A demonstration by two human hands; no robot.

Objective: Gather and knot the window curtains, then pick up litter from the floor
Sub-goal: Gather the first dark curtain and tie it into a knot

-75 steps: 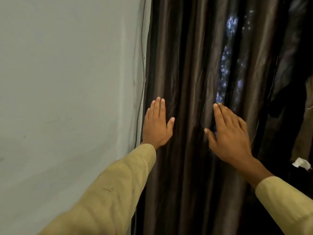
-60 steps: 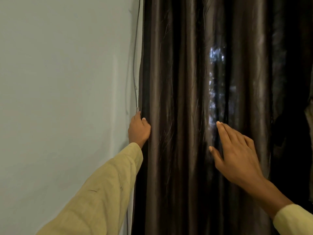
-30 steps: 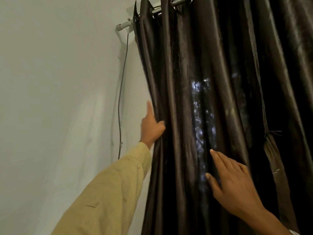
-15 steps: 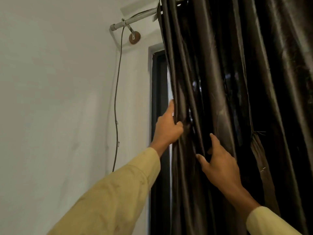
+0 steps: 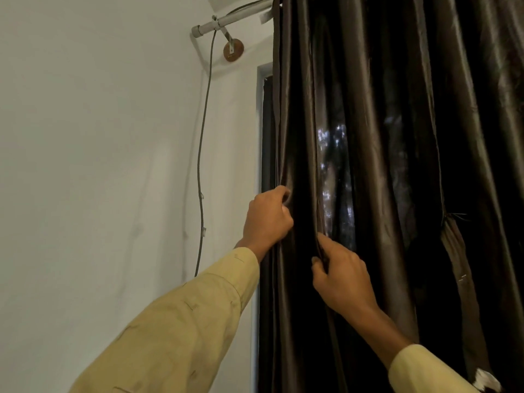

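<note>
A dark brown satin curtain [image 5: 377, 114] hangs in long folds from a metal rod [image 5: 229, 19] and fills the right half of the view. My left hand [image 5: 266, 219] grips the curtain's left edge, fingers curled round the cloth. Just below and to the right, my right hand [image 5: 340, 276] pinches a fold between thumb and fingers. Daylight glows through a thin patch of the cloth above my right hand. No floor or litter is in view.
A plain white wall [image 5: 99, 165] takes up the left half. A thin cable [image 5: 202, 165] hangs down it from the rod's end. A round bracket [image 5: 233, 51] fixes the rod. A strip of dark window frame [image 5: 266, 131] shows beside the curtain's edge.
My left hand went from flat on the curtain to gripping its left edge and drew it right, baring the window frame. My right hand went from flat to pinching a fold. The view tilted up.
</note>
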